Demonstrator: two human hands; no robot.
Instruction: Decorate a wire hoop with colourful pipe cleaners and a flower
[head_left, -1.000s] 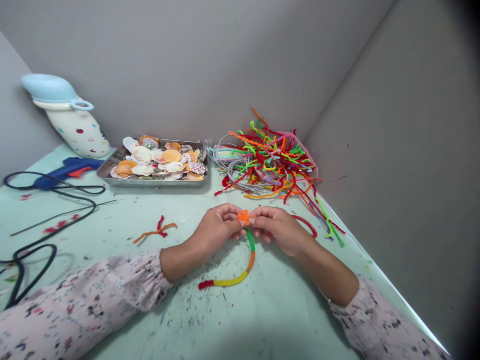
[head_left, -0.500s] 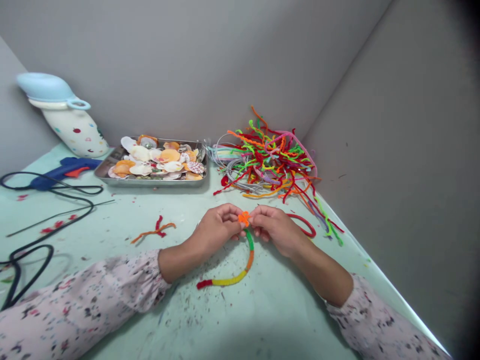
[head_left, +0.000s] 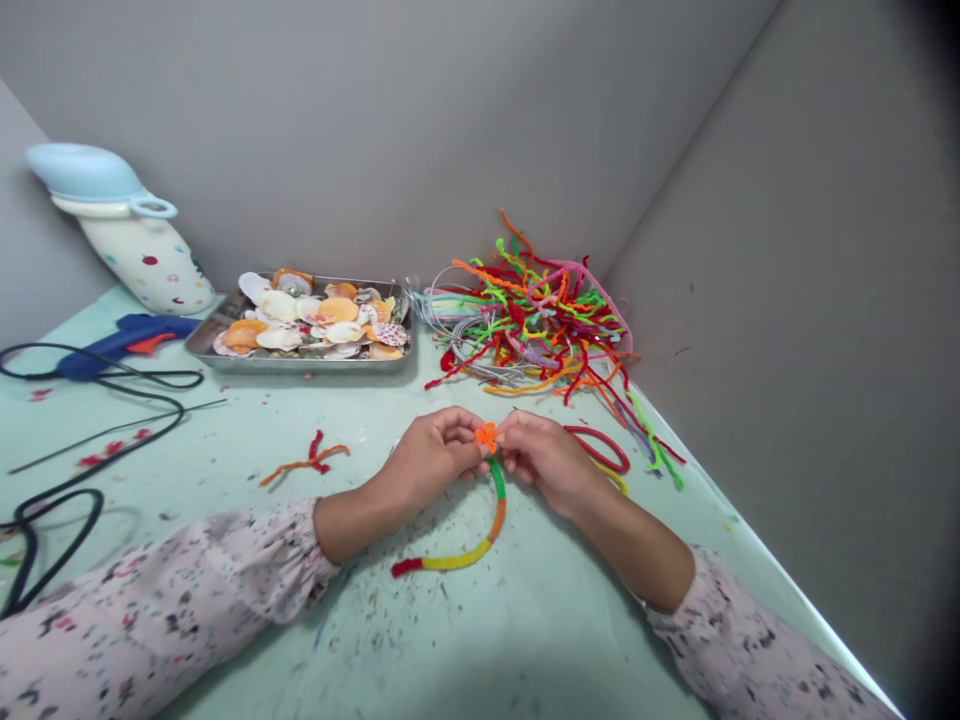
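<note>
Behind the strip (head_left: 499, 515), shells (head_left: 337, 312) lie in a tray (head_left: 300, 367), right of the bottle (head_left: 146, 262), left of pipe cleaners (head_left: 532, 318).

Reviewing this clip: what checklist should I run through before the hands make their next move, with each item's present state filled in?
1. Left hand holds the orange flower-shaped piece: ok, pinched at its left side.
2. Right hand grips it too: cannot tell; its fingers meet at the right edge.
3. Striped strip joined to the orange piece: cannot tell, the hands hide the meeting point.
4. Black cord away from both hands: ok, off to the left.
5. Table free of debris near the hands: not ok, specks are scattered there.
</note>
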